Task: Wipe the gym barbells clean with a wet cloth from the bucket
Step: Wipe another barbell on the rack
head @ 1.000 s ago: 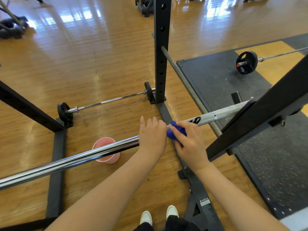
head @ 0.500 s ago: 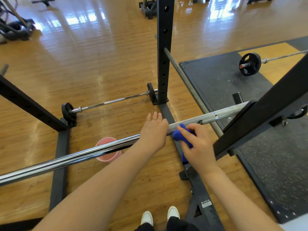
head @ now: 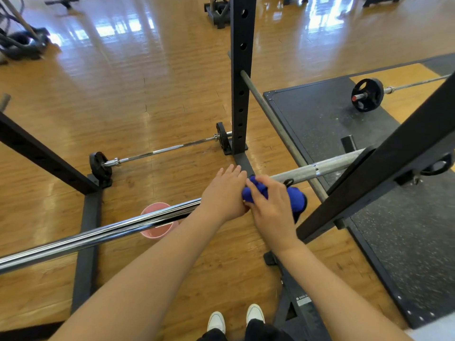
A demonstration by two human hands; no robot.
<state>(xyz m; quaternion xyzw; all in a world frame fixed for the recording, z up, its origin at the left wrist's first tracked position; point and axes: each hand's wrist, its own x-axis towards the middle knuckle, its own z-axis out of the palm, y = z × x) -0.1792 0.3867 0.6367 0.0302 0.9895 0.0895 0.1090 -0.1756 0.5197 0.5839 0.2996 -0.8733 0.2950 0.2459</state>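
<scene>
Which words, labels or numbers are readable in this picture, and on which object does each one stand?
No text can be read with certainty.
White sticker on the black rack base: printed line, too small and blurred to read.
Dark mark on the barbell, beside the right hand and blue cloth: partly hidden, unreadable.

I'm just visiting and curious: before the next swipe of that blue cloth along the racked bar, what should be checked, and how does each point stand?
1. Blue cloth gripped by right hand: ok.
2. Cloth against the racked barbell: ok.
3. Left hand steadying the bar, fingers straight: ok.
4. Cloth wet enough: cannot tell.
5. Pink bucket close by, on the floor under the bar: ok.
6. Bar seated in rack: cannot tell.
</scene>
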